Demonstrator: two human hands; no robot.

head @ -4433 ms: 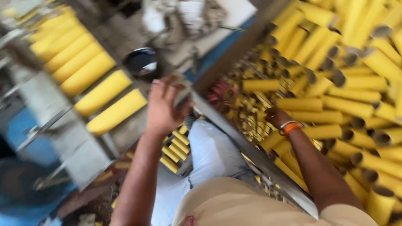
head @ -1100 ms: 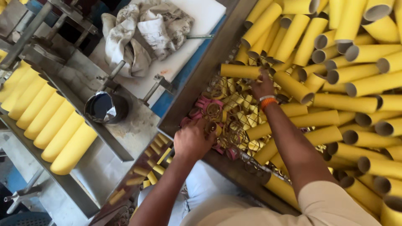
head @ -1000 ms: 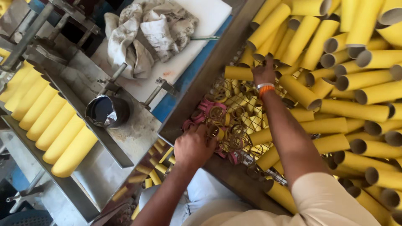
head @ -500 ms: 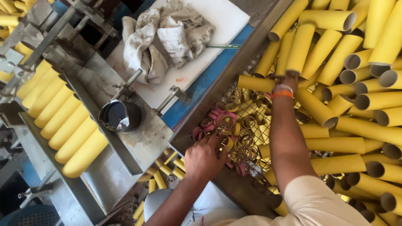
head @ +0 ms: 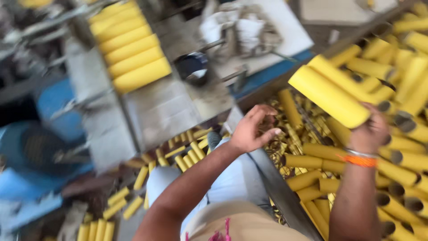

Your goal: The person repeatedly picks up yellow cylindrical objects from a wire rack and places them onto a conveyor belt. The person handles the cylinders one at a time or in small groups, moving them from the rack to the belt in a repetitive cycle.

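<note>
Nearest me, at six o'clock, my left hand [head: 252, 129] hovers over the bin's metal edge [head: 276, 187], fingers loosely curled and holding nothing. Out at three o'clock my right hand [head: 372, 129] is clamped on a long yellow tube [head: 327, 95], lifted above the heap of yellow tubes [head: 401, 169]. Farther off, at eleven o'clock, a row of yellow rolls [head: 131, 53] lies on the machine tray [head: 160, 116].
</note>
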